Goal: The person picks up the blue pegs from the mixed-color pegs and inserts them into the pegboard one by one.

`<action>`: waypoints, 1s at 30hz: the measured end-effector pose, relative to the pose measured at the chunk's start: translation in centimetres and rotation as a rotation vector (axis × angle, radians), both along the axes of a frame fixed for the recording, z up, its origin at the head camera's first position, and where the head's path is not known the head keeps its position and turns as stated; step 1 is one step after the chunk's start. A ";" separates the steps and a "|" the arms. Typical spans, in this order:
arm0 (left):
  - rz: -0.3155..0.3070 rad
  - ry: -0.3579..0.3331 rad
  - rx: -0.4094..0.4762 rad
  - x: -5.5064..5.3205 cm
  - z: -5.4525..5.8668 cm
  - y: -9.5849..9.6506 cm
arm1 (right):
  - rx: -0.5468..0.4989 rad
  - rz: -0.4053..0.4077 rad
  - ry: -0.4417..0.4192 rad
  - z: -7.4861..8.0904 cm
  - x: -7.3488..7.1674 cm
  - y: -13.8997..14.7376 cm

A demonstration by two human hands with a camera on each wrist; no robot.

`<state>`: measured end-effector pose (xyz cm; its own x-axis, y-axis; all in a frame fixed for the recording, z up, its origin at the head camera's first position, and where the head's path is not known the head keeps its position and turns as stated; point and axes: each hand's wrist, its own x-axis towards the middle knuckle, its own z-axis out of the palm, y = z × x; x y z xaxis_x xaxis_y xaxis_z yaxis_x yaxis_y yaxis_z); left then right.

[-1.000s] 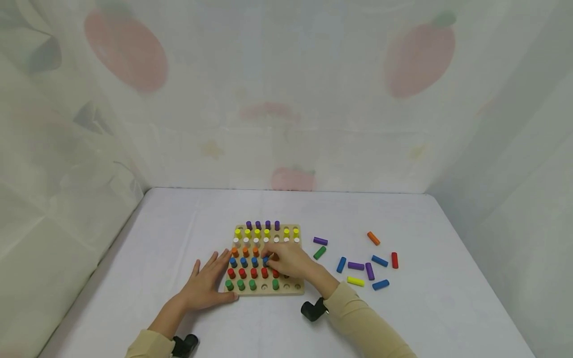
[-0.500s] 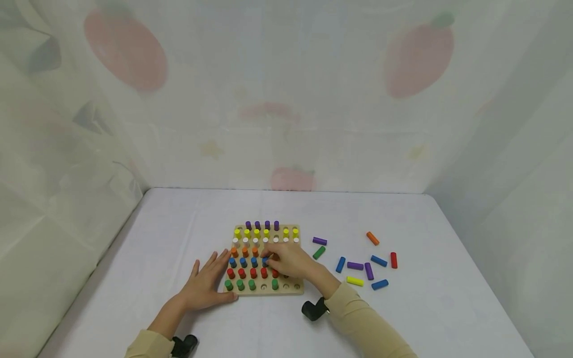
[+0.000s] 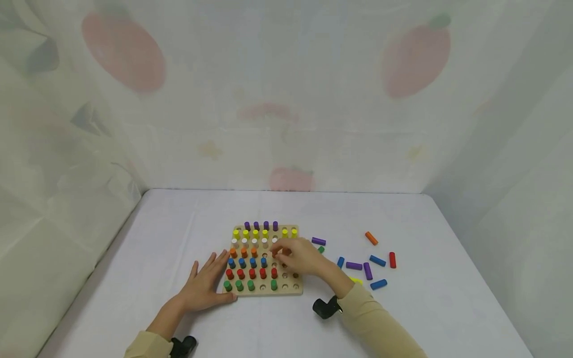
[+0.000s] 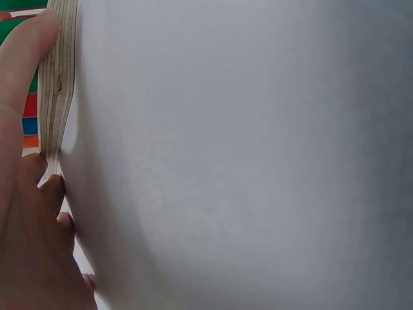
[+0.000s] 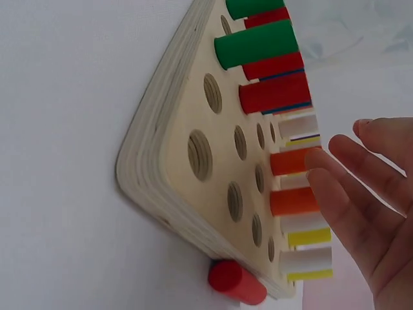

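A wooden pegboard (image 3: 286,292) stands on the table, set with rows of coloured pegs and some bare holes. Flat beside its left edge lies my left hand (image 3: 207,286), fingers spread and the thumb at the near left corner; in the left wrist view the thumb (image 4: 19,61) rests on the board's edge. My right hand (image 3: 301,257) is over the right part of the board. Between its thumb and index fingertips, an orange peg (image 5: 293,161) stands in its hole, pinched near its top. Another orange peg (image 5: 293,201) stands beside it.
Right of the board lie loose pegs, among them an orange peg (image 3: 371,238), a red peg (image 3: 392,260), a blue peg (image 3: 378,284) and a purple peg (image 3: 368,271). One red peg (image 5: 235,282) lies close by the board's side. White cloth walls surround the table.
My right hand has shifted right and slightly away from me, from over the blue and orange rows to an orange peg farther right, uncovering a blue peg. The left hand has stayed in place.
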<state>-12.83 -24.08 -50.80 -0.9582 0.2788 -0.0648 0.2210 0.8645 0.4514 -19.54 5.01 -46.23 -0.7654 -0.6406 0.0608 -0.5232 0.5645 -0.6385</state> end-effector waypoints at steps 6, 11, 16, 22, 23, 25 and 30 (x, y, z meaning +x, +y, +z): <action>-0.004 0.002 0.003 0.1 0.2 0.1 | -0.108 0.028 0.042 0.8 0.1 1.8; -0.004 0.007 0.005 0.0 0.1 0.0 | -0.126 0.006 0.125 1.1 -0.1 3.7; 0.001 -0.002 0.007 0.0 -0.1 -0.1 | -0.108 -0.024 0.140 1.3 -0.5 5.5; 0.005 -0.008 0.005 0.1 -0.2 -0.3 | -0.082 -0.038 0.109 1.3 -0.6 7.6; 0.004 -0.005 0.005 0.1 -0.2 -0.3 | -0.072 -0.039 0.106 1.3 -0.6 7.9; 0.003 -0.004 0.005 0.1 -0.2 -0.3 | -0.050 -0.036 0.105 1.0 -0.6 8.6; 0.001 0.003 0.006 0.2 -0.1 -0.3 | 0.002 -0.029 0.092 0.1 -0.7 10.2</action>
<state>-12.66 -24.35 -50.86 -0.9587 0.2780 -0.0605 0.2212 0.8621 0.4560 -20.19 15.18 -46.08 -0.7749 -0.6185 0.1303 -0.5628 0.5811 -0.5878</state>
